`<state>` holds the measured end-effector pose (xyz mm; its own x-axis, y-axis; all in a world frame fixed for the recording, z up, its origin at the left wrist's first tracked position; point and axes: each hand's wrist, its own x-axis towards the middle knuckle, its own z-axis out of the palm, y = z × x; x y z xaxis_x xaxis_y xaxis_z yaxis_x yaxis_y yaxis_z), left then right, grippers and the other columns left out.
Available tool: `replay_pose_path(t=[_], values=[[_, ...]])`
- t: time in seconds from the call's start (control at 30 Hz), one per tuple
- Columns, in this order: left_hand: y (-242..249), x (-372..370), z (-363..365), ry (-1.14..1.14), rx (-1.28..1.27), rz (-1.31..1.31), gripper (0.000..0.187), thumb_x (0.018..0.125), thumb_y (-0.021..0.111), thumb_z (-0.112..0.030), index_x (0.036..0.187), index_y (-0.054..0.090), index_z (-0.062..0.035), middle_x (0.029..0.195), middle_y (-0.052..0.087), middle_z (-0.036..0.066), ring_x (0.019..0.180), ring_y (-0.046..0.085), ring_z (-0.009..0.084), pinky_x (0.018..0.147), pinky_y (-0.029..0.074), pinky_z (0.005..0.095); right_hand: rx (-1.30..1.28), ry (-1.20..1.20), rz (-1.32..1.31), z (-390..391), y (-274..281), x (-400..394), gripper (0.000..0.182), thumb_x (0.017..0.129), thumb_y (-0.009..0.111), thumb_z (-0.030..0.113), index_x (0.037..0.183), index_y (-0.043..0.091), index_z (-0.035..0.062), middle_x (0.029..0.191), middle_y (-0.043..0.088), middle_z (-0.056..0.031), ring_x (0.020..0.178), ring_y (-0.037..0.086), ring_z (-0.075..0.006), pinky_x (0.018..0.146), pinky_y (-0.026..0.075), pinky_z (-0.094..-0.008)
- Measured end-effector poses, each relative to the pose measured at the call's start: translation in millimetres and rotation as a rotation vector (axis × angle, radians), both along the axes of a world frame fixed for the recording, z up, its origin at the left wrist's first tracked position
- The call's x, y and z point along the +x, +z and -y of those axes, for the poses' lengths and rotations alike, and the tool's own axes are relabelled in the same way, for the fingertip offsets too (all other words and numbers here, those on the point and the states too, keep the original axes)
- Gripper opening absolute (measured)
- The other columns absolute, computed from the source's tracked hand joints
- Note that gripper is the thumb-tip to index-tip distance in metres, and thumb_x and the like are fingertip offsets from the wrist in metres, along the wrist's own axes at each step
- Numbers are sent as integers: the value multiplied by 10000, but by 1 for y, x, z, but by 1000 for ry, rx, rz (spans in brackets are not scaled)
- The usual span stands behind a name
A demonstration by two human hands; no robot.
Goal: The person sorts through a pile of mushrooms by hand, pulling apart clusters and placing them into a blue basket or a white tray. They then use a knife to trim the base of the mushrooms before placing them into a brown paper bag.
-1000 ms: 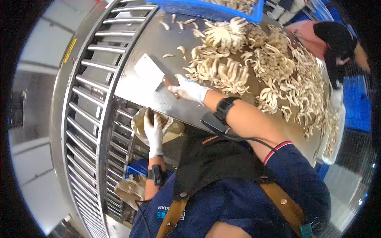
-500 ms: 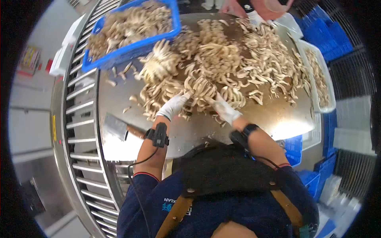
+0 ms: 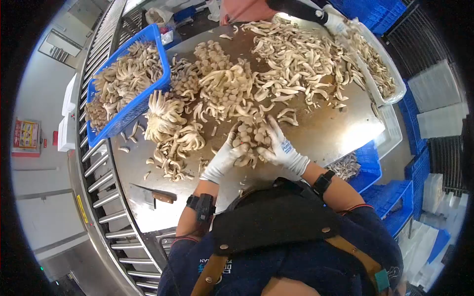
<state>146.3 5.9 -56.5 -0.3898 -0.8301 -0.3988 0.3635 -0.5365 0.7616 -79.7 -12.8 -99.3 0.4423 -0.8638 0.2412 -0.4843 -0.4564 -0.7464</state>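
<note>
A cluster of mushrooms [image 3: 251,134] sits between my two gloved hands near the front of the steel table, its round caps facing up. My left hand [image 3: 226,157] is closed around its left side, thumb at the front. On the opposite side, my right hand [image 3: 282,150] grips the same cluster, its fingers partly hidden behind it. Left of my hands lie loose pale mushrooms [image 3: 173,160] and a clump with its stems up [image 3: 164,117]. Beyond the held cluster is a larger heap of mushroom clumps [image 3: 227,86].
A cleaver [image 3: 153,196] lies at the table's front left. A blue crate [image 3: 165,74] of mushrooms stands on the left beside the roller conveyor [image 3: 104,197]. Separated mushrooms [image 3: 301,61] spread across the far right. A co-worker's gloved hand [image 3: 336,23] is at a white tray [image 3: 397,93].
The view has shifted. The cluster in my hands now shows caps instead of stems, and both hands are nearer my body. The co-worker's hand went from the pile to the white tray.
</note>
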Motion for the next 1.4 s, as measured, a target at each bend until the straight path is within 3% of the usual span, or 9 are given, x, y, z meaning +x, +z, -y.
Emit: replay_pose_path(t=[0.17, 0.27, 0.4, 0.57, 0.7, 0.8, 1.1, 1.23, 1.4], values=[[-1, -80, -3, 247, -207, 60, 788, 894, 590, -73, 1534, 131, -107, 1177, 549, 55, 868, 583, 108, 663, 508, 232, 730, -133, 1018, 10, 18, -21, 837, 900, 654, 200, 1527, 109, 104, 1510, 289, -169, 1368, 358, -292, 1104, 355, -415], [-8, -112, 5, 255, -356, 206, 778, 896, 550, -31, 1537, 119, -125, 1070, 576, 64, 758, 583, 110, 601, 498, 222, 843, -127, 1119, 27, -6, -49, 779, 957, 563, 110, 1526, 31, 123, 1455, 374, -90, 1307, 421, -215, 1072, 397, -373], [-2, -145, 13, 223, -352, 226, 795, 902, 542, -22, 1542, 85, -138, 915, 603, 65, 679, 569, 107, 579, 484, 225, 1293, -280, 1214, 43, 23, -92, 429, 944, 576, 70, 1350, 439, 88, 1358, 482, -87, 1218, 492, -188, 1034, 428, -346], [-26, -193, 25, 175, -209, 205, 795, 944, 555, -80, 1541, 34, -146, 934, 609, 72, 691, 576, 116, 587, 494, 236, 1156, -235, 1008, 55, -4, -135, 416, 927, 577, 44, 1320, 446, -2, 1337, 481, -137, 1138, 535, -214, 977, 463, -326], [-25, -214, 28, 378, 160, -213, 375, 985, 551, -320, 1271, 515, -80, 1033, 634, 87, 868, 659, 173, 776, 578, 265, 758, -292, 894, 50, -17, -164, 625, 915, 627, 217, 1403, 332, -41, 1396, 426, -183, 1249, 459, -299, 1067, 379, -372], [-31, -205, 22, 172, 202, -380, 329, 1028, 457, -305, 1218, 543, -51, 1028, 660, 91, 885, 671, 192, 779, 566, 304, 429, 54, 351, 37, 4, -189, 753, 897, 618, 422, 1403, 341, -61, 1435, 366, -261, 1343, 359, -340, 1131, 280, -399], [-7, -224, -14, 137, 303, -188, 535, 1021, 425, -437, 1310, 478, 10, 1009, 668, 105, 901, 670, 216, 834, 559, 334, 1112, -42, 976, 16, 18, -201, 520, 902, 588, 26, 1376, 380, -25, 1199, 587, -113, 1060, 568, -175, 944, 453, -305], [-20, -224, -20, 43, 91, -7, 501, 1032, 402, -393, 1336, 451, 2, 1027, 649, 131, 929, 662, 245, 876, 555, 379, 1152, 118, 758, 8, -8, -197, 615, 913, 598, 52, 1433, 281, -34, 1182, 583, -114, 1106, 547, -182, 938, 464, -303], [4, -226, -11, 414, 303, -108, 567, 1024, 399, -455, 1341, 440, 13, 1056, 633, 160, 928, 651, 204, 716, 548, 300, 993, -231, 1000, 35, -18, -212, 598, 914, 639, 103, 1383, 303, -55, 1025, 607, -161, 569, 571, -146, 511, 497, -292]])
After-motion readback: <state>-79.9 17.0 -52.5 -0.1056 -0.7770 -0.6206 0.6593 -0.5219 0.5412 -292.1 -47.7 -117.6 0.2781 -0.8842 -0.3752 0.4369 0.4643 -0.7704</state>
